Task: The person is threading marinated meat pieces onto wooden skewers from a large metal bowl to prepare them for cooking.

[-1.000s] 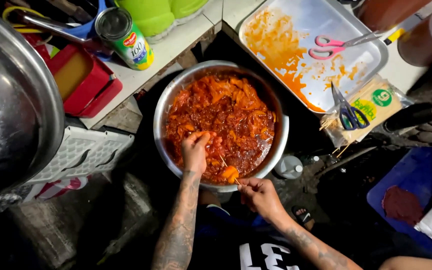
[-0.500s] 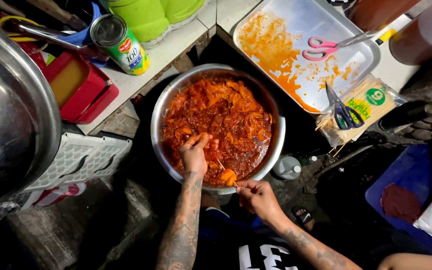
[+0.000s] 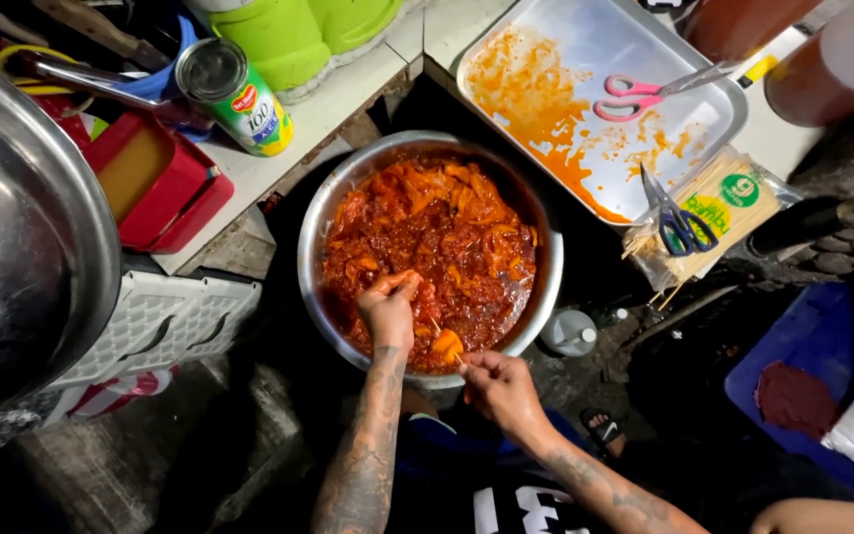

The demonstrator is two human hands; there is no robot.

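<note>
Head view: perhaps meat, orange-red, sauce-coated.

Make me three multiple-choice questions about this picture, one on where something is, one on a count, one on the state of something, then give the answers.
1. Where do the pink-handled scissors lie?
A. in the metal bowl
B. on the sauce-smeared metal tray
C. on the white crate

2. How many pairs of scissors show?
A. one
B. two
C. four

3. In what state is the tin can on the white counter?
A. upright
B. crushed flat
C. tipped into the bowl

Answers:
1 B, they rest on the tray's bare part.
2 B, the pink pair plus a blue-handled pair on the packet of wooden skewers.
3 A, its round top faces the camera.
</note>
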